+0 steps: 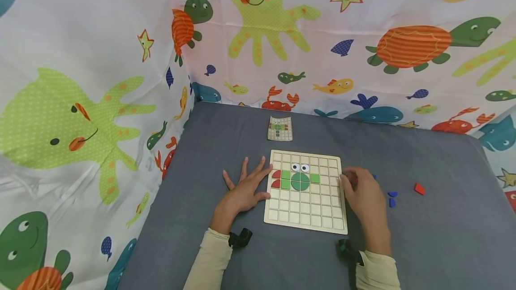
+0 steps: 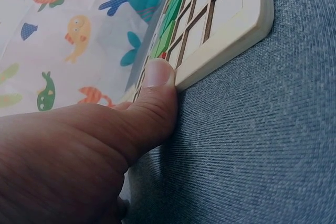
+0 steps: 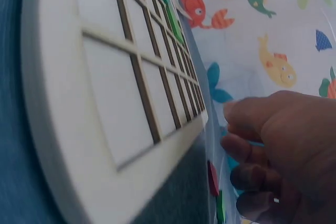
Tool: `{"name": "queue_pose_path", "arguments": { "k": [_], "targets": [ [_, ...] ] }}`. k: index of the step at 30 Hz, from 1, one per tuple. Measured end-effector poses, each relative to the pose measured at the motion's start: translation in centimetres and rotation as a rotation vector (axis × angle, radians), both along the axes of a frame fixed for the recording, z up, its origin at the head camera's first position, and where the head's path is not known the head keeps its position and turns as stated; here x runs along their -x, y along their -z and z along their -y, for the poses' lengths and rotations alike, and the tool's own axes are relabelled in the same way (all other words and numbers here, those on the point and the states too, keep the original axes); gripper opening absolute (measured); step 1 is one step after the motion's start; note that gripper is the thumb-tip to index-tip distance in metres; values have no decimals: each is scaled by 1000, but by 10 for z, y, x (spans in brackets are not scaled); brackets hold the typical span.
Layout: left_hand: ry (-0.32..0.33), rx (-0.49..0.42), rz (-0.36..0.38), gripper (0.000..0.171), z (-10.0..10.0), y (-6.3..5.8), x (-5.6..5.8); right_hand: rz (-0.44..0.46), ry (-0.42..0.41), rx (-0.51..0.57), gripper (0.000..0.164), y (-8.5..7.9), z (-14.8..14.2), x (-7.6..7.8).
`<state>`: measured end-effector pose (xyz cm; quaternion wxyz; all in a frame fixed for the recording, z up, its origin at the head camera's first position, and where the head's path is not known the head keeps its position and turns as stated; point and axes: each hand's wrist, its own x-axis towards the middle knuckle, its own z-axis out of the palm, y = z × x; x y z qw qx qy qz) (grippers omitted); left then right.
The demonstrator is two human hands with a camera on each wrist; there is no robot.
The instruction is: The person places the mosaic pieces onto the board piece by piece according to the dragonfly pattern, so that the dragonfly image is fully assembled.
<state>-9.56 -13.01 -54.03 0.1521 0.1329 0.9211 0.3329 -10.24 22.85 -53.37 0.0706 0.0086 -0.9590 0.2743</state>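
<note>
A wooden grid board [image 1: 306,211] lies on the table, bearing two eye tiles [image 1: 300,167], light green square tiles [image 1: 285,175], dark green quarter-circle tiles [image 1: 300,181] forming a disc, and red quarter-circle tiles [image 1: 276,179]. My left hand [image 1: 242,193] rests at its left side with fingers spread; the thumb [image 2: 157,77] touches the board's edge. By the right edge is my right hand [image 1: 366,198], fingers loosely bent. In the right wrist view, no tile shows between its thumb and fingers. Something red [image 1: 354,179] shows beside those fingers, partly hidden.
A small pattern card [image 1: 280,128] lies behind the board. Loose blue pieces [image 1: 392,202] and a red piece [image 1: 419,188] lie to the right. A red piece [image 3: 212,178] and a green one [image 3: 220,206] appear beyond the right hand. A sea-animal printed curtain [image 1: 258,84] borders the grey table.
</note>
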Motion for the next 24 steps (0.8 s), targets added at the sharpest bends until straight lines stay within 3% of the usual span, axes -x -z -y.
{"name": "queue_pose_path", "arguments": {
  "k": [8, 15, 24],
  "targets": [
    [7, -5, 5, 87, 1, -1, -1, 63, 169, -52, 41, 2, -14, -2],
    [9, -9, 2, 87, 1, 0, -1, 97, 190, -93, 48, 3, -20, -4],
    [8, -13, -4, 87, 0, 0, -1, 92, 181, -90, 38, 2, -16, 0]
  ]
}}
